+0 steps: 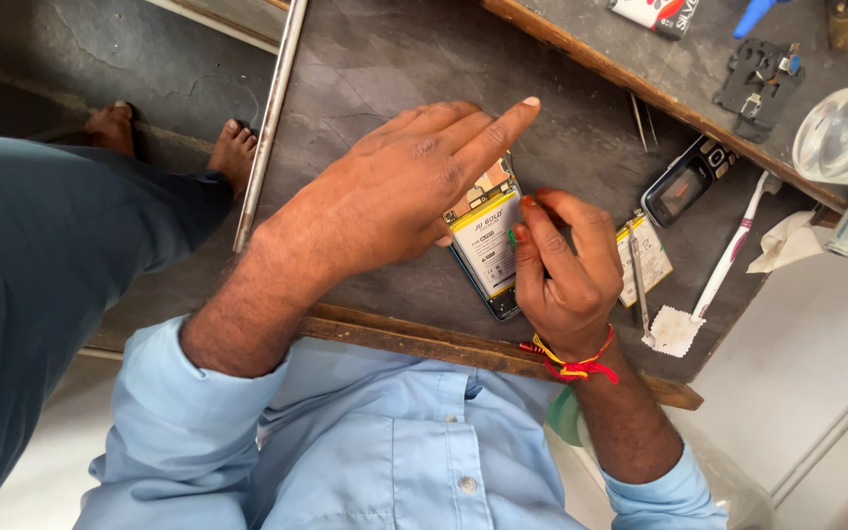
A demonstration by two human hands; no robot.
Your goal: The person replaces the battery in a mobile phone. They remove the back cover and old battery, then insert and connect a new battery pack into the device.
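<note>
Head view: an opened phone lies on the dark worktable, its battery bearing a white and yellow rectangular label; a second yellow-edged battery lies just right of it; a red and white packet sits at the top edge; the left hand rests on the phone, fingers stretched flat; the right hand is curled, pinching a thin green tool against the battery; a white toothbrush lies nearby.

Both hands on opened phone w/ battery.
</note>
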